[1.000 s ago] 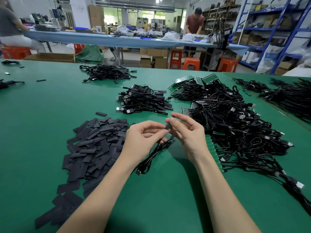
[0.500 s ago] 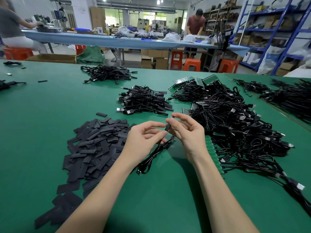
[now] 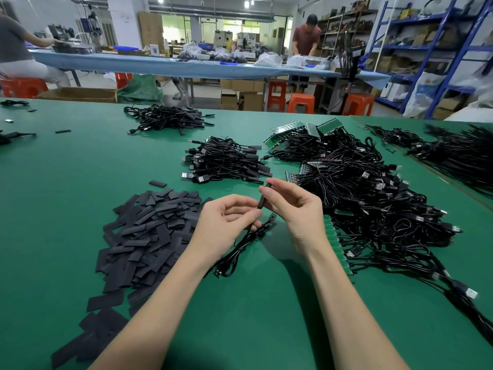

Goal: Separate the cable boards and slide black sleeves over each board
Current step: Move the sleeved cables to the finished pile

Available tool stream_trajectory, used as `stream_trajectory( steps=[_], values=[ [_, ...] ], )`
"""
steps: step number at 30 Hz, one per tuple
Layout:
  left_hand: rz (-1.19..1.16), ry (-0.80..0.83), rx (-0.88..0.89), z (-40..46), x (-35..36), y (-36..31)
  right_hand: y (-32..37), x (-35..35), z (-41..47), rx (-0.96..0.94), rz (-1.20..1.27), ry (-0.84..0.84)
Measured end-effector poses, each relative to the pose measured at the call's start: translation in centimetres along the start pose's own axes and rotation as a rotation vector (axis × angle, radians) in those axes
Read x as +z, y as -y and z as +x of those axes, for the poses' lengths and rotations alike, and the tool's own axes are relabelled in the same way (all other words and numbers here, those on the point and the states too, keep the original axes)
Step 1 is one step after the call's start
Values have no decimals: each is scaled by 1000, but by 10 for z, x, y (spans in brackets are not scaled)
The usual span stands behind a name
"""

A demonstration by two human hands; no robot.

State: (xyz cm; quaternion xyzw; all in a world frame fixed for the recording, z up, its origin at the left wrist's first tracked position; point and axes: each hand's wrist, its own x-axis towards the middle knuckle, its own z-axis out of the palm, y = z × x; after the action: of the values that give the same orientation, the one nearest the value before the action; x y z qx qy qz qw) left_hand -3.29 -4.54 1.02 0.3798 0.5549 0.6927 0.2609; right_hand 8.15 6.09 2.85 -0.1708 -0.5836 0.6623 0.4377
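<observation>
Hands meet at the centre of the frame above the green surface [image 3: 80,182]. The right hand [image 3: 296,209] pinches a black sleeve [image 3: 264,196] between thumb and forefinger, holding it nearly upright, while the left hand [image 3: 226,222] has its fingers curled round a coiled black cable [image 3: 240,247] that trails down toward the lower centre and rests on the surface. A small board [image 3: 272,218] at the cable's end shows just below the sleeve — whether the two touch is hard to tell. Left of the hands lies a loose heap of flat black sleeves [image 3: 144,231], spreading toward the lower left. Above the hands sits a pile of sleeved cables [image 3: 226,161] with USB plugs, and another cable pile [image 3: 168,117] lies farther up. To the right sprawls a large tangle of cables [image 3: 373,204] — green board strips [image 3: 338,247] edge its left side, near the right wrist.
</observation>
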Motion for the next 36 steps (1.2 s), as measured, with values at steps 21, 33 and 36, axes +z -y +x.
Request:
stream_trajectory(
  steps=[21, 33, 36],
  values=[
    [229, -78, 101, -5, -1, -3, 1, -6, 3, 54, -86, 63],
    [346, -92, 136, -6, 0, -2, -5, -6, 6, 108, -31, 61],
    [336, -100, 121, -6, 0, -2, -5, -12, 5, 122, 55, 152]
  ],
)
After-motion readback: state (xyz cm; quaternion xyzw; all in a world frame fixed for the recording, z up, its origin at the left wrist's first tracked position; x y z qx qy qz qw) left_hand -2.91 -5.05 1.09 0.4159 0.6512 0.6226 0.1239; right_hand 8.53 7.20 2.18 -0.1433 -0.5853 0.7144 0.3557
